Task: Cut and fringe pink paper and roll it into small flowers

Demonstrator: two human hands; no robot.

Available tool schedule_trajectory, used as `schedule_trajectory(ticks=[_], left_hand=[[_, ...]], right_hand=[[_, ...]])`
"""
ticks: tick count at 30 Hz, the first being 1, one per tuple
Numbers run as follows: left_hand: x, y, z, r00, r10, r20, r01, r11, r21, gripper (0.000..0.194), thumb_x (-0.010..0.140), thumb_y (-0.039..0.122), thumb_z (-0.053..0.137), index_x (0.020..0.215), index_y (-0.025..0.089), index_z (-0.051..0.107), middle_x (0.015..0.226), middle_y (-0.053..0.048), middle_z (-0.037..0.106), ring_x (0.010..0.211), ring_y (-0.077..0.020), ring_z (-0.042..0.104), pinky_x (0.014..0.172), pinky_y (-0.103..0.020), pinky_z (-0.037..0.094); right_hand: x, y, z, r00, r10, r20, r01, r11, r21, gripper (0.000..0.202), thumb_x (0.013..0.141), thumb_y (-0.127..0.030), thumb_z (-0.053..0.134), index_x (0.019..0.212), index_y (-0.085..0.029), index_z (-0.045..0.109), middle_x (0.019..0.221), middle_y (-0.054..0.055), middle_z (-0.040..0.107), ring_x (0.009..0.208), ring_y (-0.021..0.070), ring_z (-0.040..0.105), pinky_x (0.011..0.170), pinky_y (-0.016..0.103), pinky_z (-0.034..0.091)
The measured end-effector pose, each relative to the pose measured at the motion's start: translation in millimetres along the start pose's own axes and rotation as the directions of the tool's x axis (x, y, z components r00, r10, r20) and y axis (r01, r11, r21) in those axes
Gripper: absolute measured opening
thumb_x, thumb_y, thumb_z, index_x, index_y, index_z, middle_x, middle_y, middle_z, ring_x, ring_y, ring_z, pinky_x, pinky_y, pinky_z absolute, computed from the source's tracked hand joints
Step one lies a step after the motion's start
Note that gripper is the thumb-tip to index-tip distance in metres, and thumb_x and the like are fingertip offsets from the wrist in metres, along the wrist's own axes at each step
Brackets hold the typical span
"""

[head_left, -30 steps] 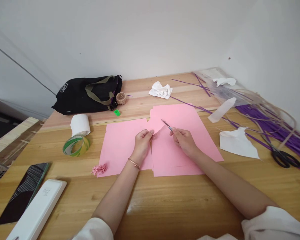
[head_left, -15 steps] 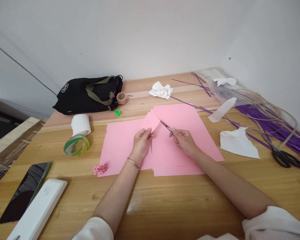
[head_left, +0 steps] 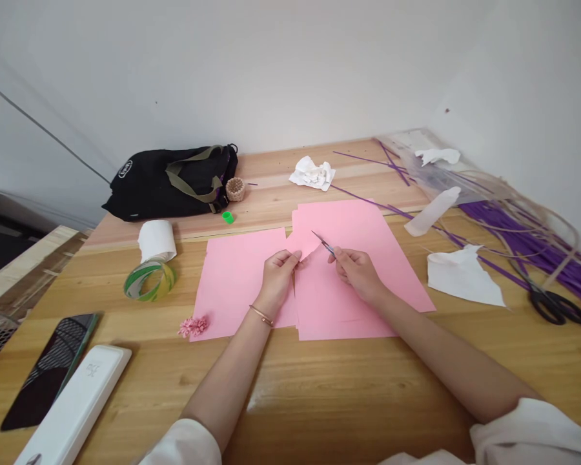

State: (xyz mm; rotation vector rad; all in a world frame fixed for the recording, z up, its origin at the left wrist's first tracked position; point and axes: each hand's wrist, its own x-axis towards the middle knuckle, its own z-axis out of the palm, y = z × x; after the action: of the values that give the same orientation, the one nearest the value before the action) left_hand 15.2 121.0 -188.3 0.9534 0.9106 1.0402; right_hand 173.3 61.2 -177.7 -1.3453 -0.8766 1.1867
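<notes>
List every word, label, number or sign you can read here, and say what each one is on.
Black bag: a white oval logo patch, lettering too small to read.
White flat device: a faint grey mark on top, too blurred to read.
Green tape roll: printed pattern, no legible words.
Dark phone: screen shows only reflections.
No text anywhere can be read.
</notes>
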Motion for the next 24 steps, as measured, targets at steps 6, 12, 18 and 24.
schedule_trajectory(ticks=[6,12,18,24], left_hand=[[-1.0,1.3,0.5,1.000,0.000,-0.001,0.000,1.000,0.001,0.028,0.059,0.036,0.077,0.053,0.015,0.059,0.051,0.003,0.055,0.054,-0.0081,0.048,0.058,-0.023,0.037],[-0.7,1.0,1.1,1.000,-0.004,-0.001,0.004,1.000,-0.013,0.028,0.058,0.037,0.078,0.054,0.015,0.060,0.051,0.003,0.056,0.054,-0.0086,0.049,0.058,-0.024,0.037],[-0.8,1.2,0.5,1.000,-0.003,0.002,0.003,1.000,-0.004,0.029,0.059,0.036,0.078,0.053,0.015,0.059,0.050,0.003,0.056,0.054,-0.0084,0.049,0.059,-0.023,0.037],[-1.5,2.4,1.3,1.000,-0.005,-0.002,0.005,1.000,-0.006,0.029,0.058,0.036,0.078,0.052,0.015,0.058,0.050,0.003,0.055,0.053,-0.0081,0.048,0.058,-0.023,0.037]], right_hand=[[-0.5,0.0,0.7,1.000,-0.017,-0.004,0.017,1.000,-0.004,0.052,0.068,-0.068,0.060,0.065,-0.016,0.056,0.042,-0.009,0.028,0.036,0.0039,0.021,0.036,0.021,0.014],[-1.0,-2.3,1.2,1.000,-0.001,-0.007,0.001,1.000,-0.011,0.053,0.065,-0.069,0.062,0.066,-0.016,0.055,0.042,-0.010,0.028,0.035,0.0034,0.020,0.036,0.021,0.013],[-1.3,-3.0,1.9,1.000,-0.002,-0.014,0.002,1.000,-0.005,0.052,0.065,-0.067,0.062,0.067,-0.016,0.055,0.043,-0.009,0.029,0.036,0.0037,0.021,0.036,0.021,0.013],[-0.7,-1.8,1.4,1.000,0.008,-0.021,-0.008,1.000,-0.001,0.052,0.064,-0.068,0.063,0.067,-0.016,0.055,0.043,-0.010,0.029,0.036,0.0037,0.021,0.036,0.021,0.014]])
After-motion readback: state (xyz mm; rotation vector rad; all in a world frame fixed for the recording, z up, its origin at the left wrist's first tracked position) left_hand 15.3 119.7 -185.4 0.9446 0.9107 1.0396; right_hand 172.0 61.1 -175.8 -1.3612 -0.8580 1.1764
